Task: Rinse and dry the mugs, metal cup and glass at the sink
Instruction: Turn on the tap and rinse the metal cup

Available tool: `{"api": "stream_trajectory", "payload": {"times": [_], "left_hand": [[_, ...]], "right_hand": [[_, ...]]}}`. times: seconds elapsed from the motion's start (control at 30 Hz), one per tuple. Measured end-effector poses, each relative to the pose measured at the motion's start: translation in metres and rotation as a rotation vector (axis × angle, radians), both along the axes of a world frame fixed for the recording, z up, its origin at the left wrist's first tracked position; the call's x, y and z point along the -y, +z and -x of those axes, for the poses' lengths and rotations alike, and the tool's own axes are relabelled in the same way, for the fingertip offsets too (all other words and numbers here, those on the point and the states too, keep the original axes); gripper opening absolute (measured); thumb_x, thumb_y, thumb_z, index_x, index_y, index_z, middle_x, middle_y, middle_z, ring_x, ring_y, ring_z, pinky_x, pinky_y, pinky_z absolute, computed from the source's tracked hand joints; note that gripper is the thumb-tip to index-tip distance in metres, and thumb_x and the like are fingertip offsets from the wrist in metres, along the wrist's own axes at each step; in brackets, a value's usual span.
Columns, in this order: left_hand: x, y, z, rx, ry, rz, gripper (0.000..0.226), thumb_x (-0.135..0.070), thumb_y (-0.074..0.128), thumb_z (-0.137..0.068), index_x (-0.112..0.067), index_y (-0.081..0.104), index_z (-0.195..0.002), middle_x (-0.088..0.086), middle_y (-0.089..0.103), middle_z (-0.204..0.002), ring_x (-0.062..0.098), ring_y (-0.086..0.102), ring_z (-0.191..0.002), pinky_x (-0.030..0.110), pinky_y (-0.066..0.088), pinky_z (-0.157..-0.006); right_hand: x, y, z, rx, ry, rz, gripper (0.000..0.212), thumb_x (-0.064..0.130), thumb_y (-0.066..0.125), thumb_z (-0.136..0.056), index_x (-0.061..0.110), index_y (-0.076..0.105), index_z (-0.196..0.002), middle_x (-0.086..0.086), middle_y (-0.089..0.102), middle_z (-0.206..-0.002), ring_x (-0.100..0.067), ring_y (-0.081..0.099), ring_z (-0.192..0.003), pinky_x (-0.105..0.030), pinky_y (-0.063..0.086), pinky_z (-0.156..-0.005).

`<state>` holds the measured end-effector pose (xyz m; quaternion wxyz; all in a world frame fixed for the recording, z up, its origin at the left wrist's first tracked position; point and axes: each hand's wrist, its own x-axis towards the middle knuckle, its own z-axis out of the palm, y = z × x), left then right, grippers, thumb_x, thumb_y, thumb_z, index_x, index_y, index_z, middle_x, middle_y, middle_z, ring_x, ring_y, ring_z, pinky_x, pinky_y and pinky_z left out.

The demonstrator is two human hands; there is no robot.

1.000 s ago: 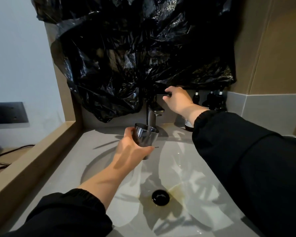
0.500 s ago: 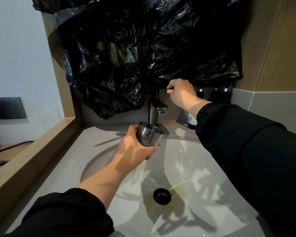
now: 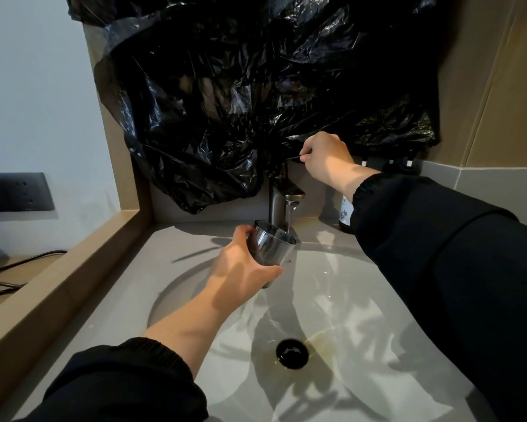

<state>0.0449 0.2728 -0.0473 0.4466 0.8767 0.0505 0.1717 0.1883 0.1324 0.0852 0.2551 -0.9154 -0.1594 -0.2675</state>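
Your shiny tapered metal cup is upright, slightly tilted, held over the 12 o'clock edge of the white oval sink basin. I can't tell what is inside it. A thin water stream falls from the grey metal faucet and meets the cup's far rim at about 1 o'clock; whether it lands inside is unclear. A dark bottle with a white label stands at the faucet's 3 o'clock, partly behind your sleeve, contents not visible.

The basin is wet, with a round black drain at the cup's 6 o'clock. It sits in a grey counter. A crumpled black plastic bag covers the wall at 12 o'clock. A black socket panel is on the white wall at 9 o'clock.

Your left hand wraps the cup from its 9 o'clock side, thumb below, fingers curled round the far wall. Your right hand is at the cup's 1 o'clock, well above it, fingers curled and pinching the thin faucet lever.
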Motion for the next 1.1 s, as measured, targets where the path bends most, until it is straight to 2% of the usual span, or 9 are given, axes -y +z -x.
{"api": "stream_trajectory", "payload": {"times": [0.2, 0.3, 0.4, 0.5, 0.6, 0.7, 0.83, 1.0, 1.1], "left_hand": [[-0.002, -0.001, -0.002, 0.006, -0.004, 0.006, 0.067, -0.025, 0.076, -0.070, -0.031, 0.036, -0.123, -0.012, 0.059, -0.076, 0.001, 0.056, -0.063, 0.021, 0.052, -0.060], [-0.004, -0.004, -0.006, 0.010, -0.007, 0.005, 0.068, -0.026, 0.077, -0.069, -0.030, 0.037, -0.124, -0.011, 0.061, -0.076, 0.000, 0.057, -0.063, 0.021, 0.051, -0.060], [-0.005, -0.006, -0.008, -0.002, -0.007, -0.016, 0.068, -0.028, 0.077, -0.068, -0.030, 0.039, -0.125, -0.010, 0.063, -0.076, 0.002, 0.059, -0.066, 0.023, 0.052, -0.062], [-0.004, -0.008, -0.011, -0.024, 0.000, -0.051, 0.060, -0.034, 0.076, -0.067, -0.030, 0.043, -0.116, -0.009, 0.061, -0.086, 0.007, 0.060, -0.076, 0.031, 0.057, -0.068], [0.002, -0.009, -0.014, -0.060, -0.004, -0.117, 0.053, -0.037, 0.073, -0.067, -0.034, 0.043, -0.111, -0.010, 0.061, -0.088, 0.007, 0.062, -0.074, 0.027, 0.056, -0.061], [0.009, -0.009, -0.018, -0.082, -0.025, -0.163, 0.057, -0.037, 0.073, -0.066, -0.038, 0.043, -0.114, -0.012, 0.063, -0.087, 0.004, 0.065, -0.066, 0.018, 0.050, -0.050], [0.016, -0.009, -0.023, -0.078, -0.009, -0.238, 0.064, -0.040, 0.073, -0.061, -0.037, 0.045, -0.119, -0.012, 0.064, -0.089, 0.008, 0.067, -0.071, 0.026, 0.058, -0.061], [0.027, -0.010, -0.028, -0.071, -0.029, -0.409, 0.079, -0.041, 0.072, -0.061, -0.040, 0.040, -0.133, -0.015, 0.058, -0.101, 0.012, 0.060, -0.090, 0.027, 0.054, -0.079], [0.026, -0.013, -0.028, -0.069, -0.050, -0.442, 0.077, -0.040, 0.072, -0.062, -0.040, 0.040, -0.133, -0.013, 0.059, -0.102, 0.012, 0.060, -0.090, 0.026, 0.053, -0.077]], "right_hand": [[0.000, 0.000, -0.001, -0.033, 0.000, 0.007, 0.019, 0.006, 0.050, -0.096, 0.007, 0.067, -0.104, -0.012, 0.056, -0.123, -0.025, 0.055, -0.105, -0.030, 0.045, -0.089], [0.001, -0.001, 0.002, -0.099, 0.008, -0.019, 0.024, 0.016, 0.053, -0.097, 0.013, 0.064, -0.117, -0.012, 0.054, -0.129, -0.028, 0.054, -0.113, -0.031, 0.045, -0.090], [0.009, -0.015, 0.016, -0.048, 0.005, -0.199, 0.040, 0.022, 0.051, -0.097, 0.022, 0.049, -0.136, -0.007, 0.058, -0.127, -0.027, 0.056, -0.112, -0.033, 0.048, -0.091], [0.024, -0.045, 0.042, 0.001, 0.008, -0.514, 0.036, 0.018, 0.045, -0.095, 0.020, 0.053, -0.130, 0.003, 0.061, -0.101, -0.022, 0.058, -0.093, -0.029, 0.046, -0.080], [0.039, -0.086, 0.050, -0.222, 0.020, -0.633, 0.031, 0.017, 0.042, -0.093, 0.019, 0.058, -0.119, -0.003, 0.064, -0.109, -0.024, 0.062, -0.096, -0.038, 0.051, -0.088], [0.045, -0.121, 0.050, -0.586, 0.067, -0.616, 0.028, 0.022, 0.044, -0.096, 0.012, 0.055, -0.120, -0.008, 0.064, -0.105, -0.023, 0.063, -0.089, -0.039, 0.054, -0.079], [0.036, -0.141, 0.052, -0.932, 0.263, -0.687, 0.047, 0.050, 0.049, -0.093, 0.017, 0.050, -0.126, -0.007, 0.058, -0.119, -0.024, 0.062, -0.100, -0.034, 0.054, -0.080], [0.022, -0.148, 0.047, -0.915, 0.418, -0.759, 0.045, 0.050, 0.060, -0.087, 0.017, 0.055, -0.117, -0.007, 0.067, -0.113, -0.022, 0.064, -0.103, -0.039, 0.052, -0.092], [0.018, -0.151, 0.050, -0.857, 0.399, -0.715, 0.048, 0.043, 0.066, -0.085, 0.015, 0.052, -0.121, -0.012, 0.064, -0.116, -0.027, 0.064, -0.102, -0.041, 0.058, -0.081]]}}
